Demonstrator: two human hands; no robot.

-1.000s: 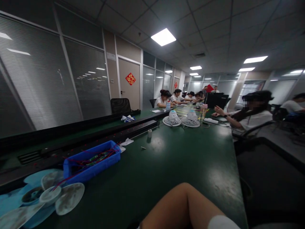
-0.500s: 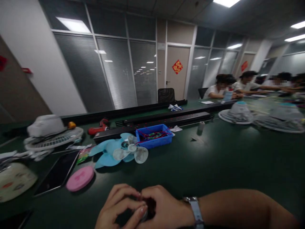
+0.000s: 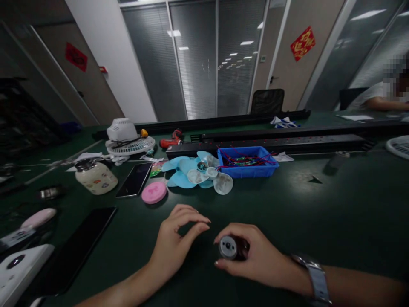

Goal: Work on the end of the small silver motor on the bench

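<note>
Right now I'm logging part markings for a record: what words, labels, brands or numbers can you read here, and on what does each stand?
None can be quoted.
Red diamond sign on the door: gold character, too blurred to read.
Second red diamond sign on the left wall: dark, unreadable.
Jar: small coloured stickers, too small to read.
Round motor part in the right hand: no marking visible.

Dark green table (image 3: 319,204), glass partitions with blinds (image 3: 198,55), black chair (image 3: 267,101)
</note>
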